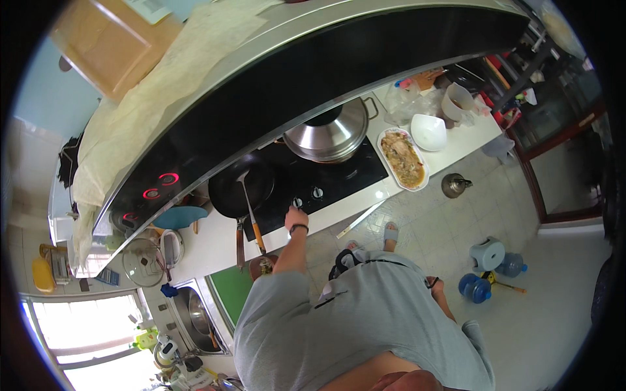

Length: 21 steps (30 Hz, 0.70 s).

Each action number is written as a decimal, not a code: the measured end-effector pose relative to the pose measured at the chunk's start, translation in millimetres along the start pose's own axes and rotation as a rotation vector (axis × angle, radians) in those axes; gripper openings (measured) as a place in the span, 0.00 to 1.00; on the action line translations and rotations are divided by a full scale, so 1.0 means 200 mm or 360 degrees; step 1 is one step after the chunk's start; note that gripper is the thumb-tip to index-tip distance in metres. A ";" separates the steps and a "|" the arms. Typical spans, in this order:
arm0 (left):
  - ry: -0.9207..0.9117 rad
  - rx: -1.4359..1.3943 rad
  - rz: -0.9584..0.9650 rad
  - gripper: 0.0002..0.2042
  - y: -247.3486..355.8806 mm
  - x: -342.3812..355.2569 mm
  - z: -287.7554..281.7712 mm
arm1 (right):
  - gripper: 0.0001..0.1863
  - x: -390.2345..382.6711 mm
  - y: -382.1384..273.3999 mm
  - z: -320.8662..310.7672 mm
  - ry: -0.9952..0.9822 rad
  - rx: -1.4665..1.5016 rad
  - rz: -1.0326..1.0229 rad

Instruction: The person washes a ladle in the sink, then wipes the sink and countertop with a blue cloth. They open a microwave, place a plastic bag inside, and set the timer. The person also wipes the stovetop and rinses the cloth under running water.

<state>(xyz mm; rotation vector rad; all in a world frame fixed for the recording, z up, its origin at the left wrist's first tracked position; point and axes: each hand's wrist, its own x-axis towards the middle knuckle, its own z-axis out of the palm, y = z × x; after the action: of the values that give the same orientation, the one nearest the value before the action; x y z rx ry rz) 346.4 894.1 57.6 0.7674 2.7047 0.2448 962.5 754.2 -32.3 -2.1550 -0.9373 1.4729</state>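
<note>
My left hand (297, 220) reaches to the front of the black gas cooktop (339, 184), its fingers closed on the left control knob (297, 202). A second knob (317, 193) sits just to its right. Behind my hand stands a black wok (229, 194), with a spatula (250, 207) resting in it and its wooden handle over the front edge. A steel pot with a domed lid (327, 135) occupies the far burner. My right hand (436, 285) hangs low by my side, fingers curled at a small dark thing that I cannot make out.
Overhead, a black range hood (293, 85) spans the cooktop. Right of it are a dish of cooked food (402, 158), a white bowl (428, 133) and a plastic container (457, 102). A kettle (454, 185) and stool (487, 254) stand on the floor. A sink (199, 319) lies left.
</note>
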 end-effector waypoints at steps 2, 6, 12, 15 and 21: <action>0.0027 -0.0068 -0.0169 0.10 -0.09 -0.18 0.15 | 0.08 0.04 0.02 0.01 0.0006 0.0081 -0.0021; -0.0766 0.0689 0.0245 0.16 -0.65 -0.57 0.58 | 0.08 0.10 -0.02 0.08 -0.0069 -0.0225 -0.0028; -0.1833 0.0778 0.0441 0.16 -1.14 -1.15 0.53 | 0.12 0.28 0.21 0.06 -0.0136 -0.0441 -0.0121; -0.1743 0.0769 0.0329 0.15 -1.27 -1.13 0.46 | 0.14 0.48 0.30 0.07 -0.0271 -0.0908 -0.0284; -0.0562 -0.1852 -0.1218 0.09 -1.30 -0.85 0.39 | 0.14 0.67 -0.04 0.13 -0.0590 -0.1474 -0.0994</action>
<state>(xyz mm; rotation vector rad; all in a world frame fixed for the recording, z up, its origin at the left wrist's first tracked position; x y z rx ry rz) 385.4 590.9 -35.7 -0.4968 1.8210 1.1632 967.9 851.4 -127.3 -1.7496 -2.5324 1.2267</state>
